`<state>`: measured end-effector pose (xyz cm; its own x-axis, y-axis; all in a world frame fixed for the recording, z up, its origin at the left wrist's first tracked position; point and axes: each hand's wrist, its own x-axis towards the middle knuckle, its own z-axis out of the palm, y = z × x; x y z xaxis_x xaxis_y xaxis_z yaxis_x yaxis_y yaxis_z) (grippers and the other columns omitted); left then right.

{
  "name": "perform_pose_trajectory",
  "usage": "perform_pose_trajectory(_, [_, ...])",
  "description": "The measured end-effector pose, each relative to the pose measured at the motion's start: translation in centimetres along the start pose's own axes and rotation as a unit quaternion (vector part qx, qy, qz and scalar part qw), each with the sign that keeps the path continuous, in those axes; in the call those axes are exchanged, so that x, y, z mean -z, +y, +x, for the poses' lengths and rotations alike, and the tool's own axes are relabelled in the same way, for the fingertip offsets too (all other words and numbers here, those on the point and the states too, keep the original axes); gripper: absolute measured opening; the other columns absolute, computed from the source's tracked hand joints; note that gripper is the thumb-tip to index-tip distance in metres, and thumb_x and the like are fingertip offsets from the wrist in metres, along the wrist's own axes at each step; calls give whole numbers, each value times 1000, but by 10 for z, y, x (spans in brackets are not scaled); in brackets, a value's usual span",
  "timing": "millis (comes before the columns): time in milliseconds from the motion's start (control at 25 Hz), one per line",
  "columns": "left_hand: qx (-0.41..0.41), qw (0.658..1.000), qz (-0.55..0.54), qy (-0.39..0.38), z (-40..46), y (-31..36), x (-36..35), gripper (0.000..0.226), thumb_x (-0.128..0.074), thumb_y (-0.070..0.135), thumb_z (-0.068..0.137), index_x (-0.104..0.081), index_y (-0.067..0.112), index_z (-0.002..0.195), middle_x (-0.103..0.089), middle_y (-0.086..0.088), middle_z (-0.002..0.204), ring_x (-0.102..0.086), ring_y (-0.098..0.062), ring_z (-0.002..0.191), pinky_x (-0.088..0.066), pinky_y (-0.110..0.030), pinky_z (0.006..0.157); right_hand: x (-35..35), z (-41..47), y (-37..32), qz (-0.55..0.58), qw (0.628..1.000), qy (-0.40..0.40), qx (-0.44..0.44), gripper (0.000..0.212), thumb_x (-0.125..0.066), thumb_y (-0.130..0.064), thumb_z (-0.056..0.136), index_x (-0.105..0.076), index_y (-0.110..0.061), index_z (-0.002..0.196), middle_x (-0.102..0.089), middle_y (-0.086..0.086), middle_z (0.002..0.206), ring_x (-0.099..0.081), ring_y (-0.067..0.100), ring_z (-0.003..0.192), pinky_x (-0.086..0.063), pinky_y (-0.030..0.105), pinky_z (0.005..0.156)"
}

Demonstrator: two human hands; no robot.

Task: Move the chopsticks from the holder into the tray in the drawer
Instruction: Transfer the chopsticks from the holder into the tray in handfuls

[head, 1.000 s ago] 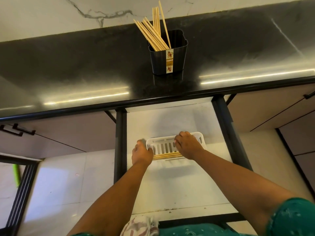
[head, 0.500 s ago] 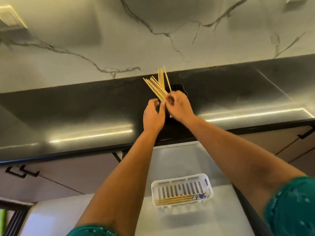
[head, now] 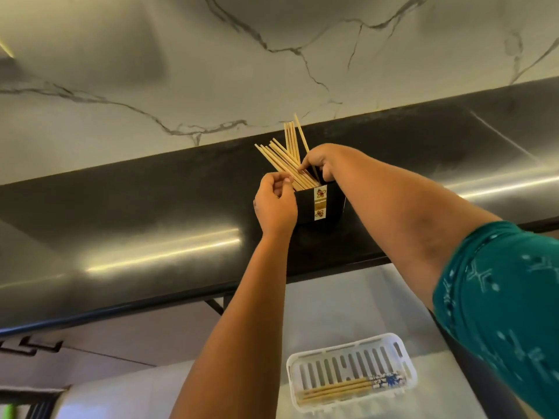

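A black holder (head: 328, 204) with a patterned label stands on the dark countertop (head: 151, 213), holding several wooden chopsticks (head: 279, 157) that fan out to the upper left. My right hand (head: 319, 161) reaches over the holder's rim and pinches chopsticks near their lower part. My left hand (head: 276, 202) sits against the holder's left side, fingers curled at the chopsticks' base; whether it grips one I cannot tell. Below, a white slotted tray (head: 351, 352) lies in the open drawer with a few chopsticks (head: 338, 388) along its near edge.
A marble wall (head: 211, 71) rises behind the counter. The drawer's white floor (head: 332, 306) surrounds the tray. Cabinet handles (head: 30, 346) show at the lower left, under the counter edge.
Both hands left the tray in the drawer and rose to the holder. The right hand now reaches deeper among the chopsticks; the left has settled against the holder's side.
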<state>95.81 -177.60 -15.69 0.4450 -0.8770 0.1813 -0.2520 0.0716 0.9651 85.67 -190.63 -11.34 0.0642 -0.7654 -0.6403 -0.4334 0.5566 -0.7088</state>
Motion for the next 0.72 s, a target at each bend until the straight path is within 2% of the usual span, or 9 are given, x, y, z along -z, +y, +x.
perform_pose_trajectory(80, [-1, 1000, -10, -7, 1, -9, 3, 10, -57, 19, 90, -63, 26, 95, -67, 9, 82, -64, -1, 74, -52, -18, 66, -3, 11, 2, -61, 998, 0, 3, 43, -63, -18, 90, -55, -7, 131, -59, 14, 130, -54, 29, 120, -41, 41, 106])
perform_pose_trajectory(160, [-22, 1000, -6, -8, 0, -15, 7, 10, -57, 17, 90, -63, 25, 94, -67, 9, 79, -62, 0, 68, -50, -15, 62, -6, 17, 5, -172, 983, 31, 64, 42, -64, -24, 90, -57, -8, 129, -60, 13, 126, -56, 27, 117, -42, 42, 104])
perform_pose_trajectory(240, [-43, 999, -7, -3, -1, -18, 12, 11, -57, 15, 90, -63, 24, 94, -66, 8, 77, -59, 0, 64, -50, -15, 61, -9, 20, 6, -292, 943, 81, 140, 37, -61, -30, 92, -61, -9, 123, -64, 12, 119, -61, 24, 108, -48, 37, 95])
perform_pose_trajectory(280, [-45, 999, -6, -2, -2, -19, 14, 11, -57, 15, 90, -63, 23, 94, -66, 8, 77, -60, 0, 65, -51, -15, 63, -9, 20, 7, -318, 927, 109, 167, 36, -61, -31, 92, -62, -8, 120, -66, 11, 116, -63, 23, 104, -49, 34, 88])
perform_pose_trajectory(360, [-40, 999, 2, -3, -4, -20, 18, 11, -57, 14, 90, -63, 22, 95, -67, 9, 80, -63, -2, 72, -53, -18, 67, -5, 18, 11, -308, 917, 152, 202, 35, -63, -30, 91, -63, -7, 117, -67, 11, 114, -64, 23, 103, -49, 30, 82])
perform_pose_trajectory(480, [-19, 1000, -3, 1, -7, -18, 19, 10, -58, 15, 91, -63, 22, 96, -68, 8, 85, -63, -4, 76, -53, -20, 69, 5, 9, 17, -214, 922, 179, 269, 33, -62, -24, 92, -61, -8, 121, -65, 8, 110, -61, 19, 100, -44, 27, 79])
perform_pose_trajectory(600, [17, 1000, -22, 3, -13, -8, 18, 10, -59, 17, 90, -64, 24, 95, -68, 9, 84, -63, -2, 74, -52, -21, 69, 17, -16, 11, -162, 890, 226, 361, 26, -60, -25, 94, -62, -8, 114, -61, 3, 95, -58, 15, 89, -46, 27, 77])
perform_pose_trajectory(720, [28, 998, -57, -6, -24, 18, 19, 9, -60, 17, 89, -64, 23, 93, -68, 6, 82, -62, 2, 70, -50, -19, 67, 29, -61, 1, -80, 860, 246, 439, 23, -59, -26, 94, -61, -7, 108, -68, 3, 93, -65, 12, 82, -55, 24, 75])
